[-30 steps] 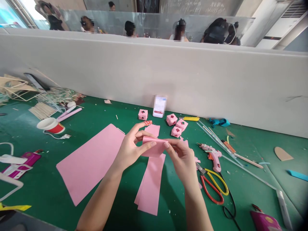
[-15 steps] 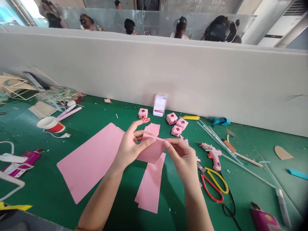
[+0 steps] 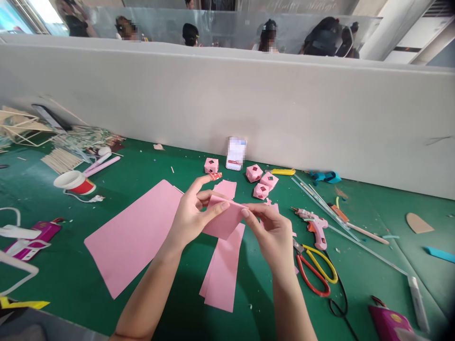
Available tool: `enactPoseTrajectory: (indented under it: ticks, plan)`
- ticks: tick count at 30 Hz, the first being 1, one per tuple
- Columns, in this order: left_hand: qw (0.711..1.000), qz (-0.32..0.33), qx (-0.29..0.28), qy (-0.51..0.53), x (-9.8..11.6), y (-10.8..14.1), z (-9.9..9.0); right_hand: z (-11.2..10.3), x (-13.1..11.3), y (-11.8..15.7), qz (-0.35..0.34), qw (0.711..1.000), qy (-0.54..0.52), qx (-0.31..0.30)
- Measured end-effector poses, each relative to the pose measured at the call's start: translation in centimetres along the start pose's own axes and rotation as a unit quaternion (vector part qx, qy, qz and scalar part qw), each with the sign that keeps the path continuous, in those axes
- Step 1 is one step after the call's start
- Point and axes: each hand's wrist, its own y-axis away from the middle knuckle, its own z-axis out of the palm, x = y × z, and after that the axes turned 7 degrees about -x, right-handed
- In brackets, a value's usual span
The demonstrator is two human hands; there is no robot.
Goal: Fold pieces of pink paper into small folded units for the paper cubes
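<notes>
A folded piece of pink paper (image 3: 224, 221) is pinched between my two hands above the table. My left hand (image 3: 195, 213) grips its upper left part, thumb in front, with the red-wrapped index finger raised. The paper's right corner is between the thumb and fingers of my right hand (image 3: 272, 227). Beneath the hands lie long pink strips (image 3: 223, 279), partly covered by the held piece. A large pink sheet (image 3: 137, 234) rests to the left. Beyond the hands sit several small pink paper shapes with dark openings, one (image 3: 254, 173) near the phone.
A phone (image 3: 236, 154) leans on the white partition (image 3: 227, 94). Scissors (image 3: 314, 270), a glue gun (image 3: 314, 225) and a yellow cutter (image 3: 282, 172) lie on the right. A paper cup (image 3: 75, 183) and wooden sticks (image 3: 62, 161) are at left. Several people are beyond the partition.
The view has shifted very slightly. Both hands keep their hold on the folded pink paper, with hardly any movement.
</notes>
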Motion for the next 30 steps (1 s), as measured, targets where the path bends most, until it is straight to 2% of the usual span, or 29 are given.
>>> enactPoseTrajectory:
  ticks: [14, 21, 30]
  plan:
    - [1.0, 0.016, -0.022, 0.01, -0.24, 0.11, -0.12, 0.0, -0.07, 0.0, -0.047, 0.999, -0.01, 0.019]
    - [0.999, 0.036, -0.025, -0.005, -0.31, 0.13, -0.1, -0.17, -0.03, 0.06, -0.007, 1.0, -0.017, 0.0]
    - [0.998, 0.05, -0.043, -0.003, -0.55, 0.27, 0.14, -0.01, 0.41, 0.09, -0.042, 0.998, -0.037, -0.005]
